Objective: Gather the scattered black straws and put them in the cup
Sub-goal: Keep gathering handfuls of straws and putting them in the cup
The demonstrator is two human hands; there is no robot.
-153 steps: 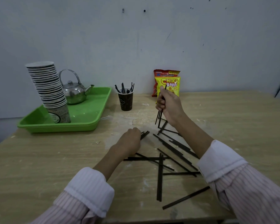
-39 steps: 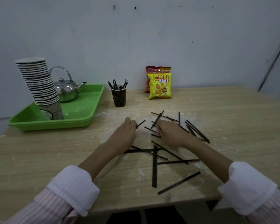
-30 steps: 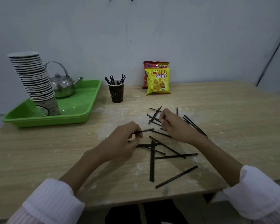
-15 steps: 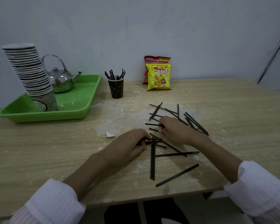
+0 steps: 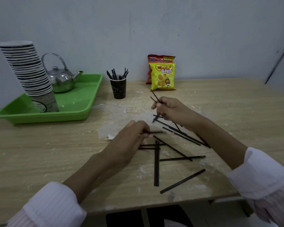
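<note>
Several black straws (image 5: 156,163) lie scattered on the wooden table (image 5: 39,153) in front of me. A dark paper cup (image 5: 118,89) stands upright near the back with several straws sticking out of it. My left hand (image 5: 129,143) pinches a straw or two that point to the right, low over the table. My right hand (image 5: 172,110) holds a few straws above the pile, their tips slanting up to the left. More straws lie under and beside my right forearm.
A green tray (image 5: 82,110) at the back left holds a leaning stack of paper cups (image 5: 28,71) and a metal kettle (image 5: 61,79). Two snack bags (image 5: 162,76) lean on the wall behind the cup. The table's front edge is near my sleeves.
My right hand has risen off the table with straws in its grip. My left hand has drawn a straw up from the pile.
</note>
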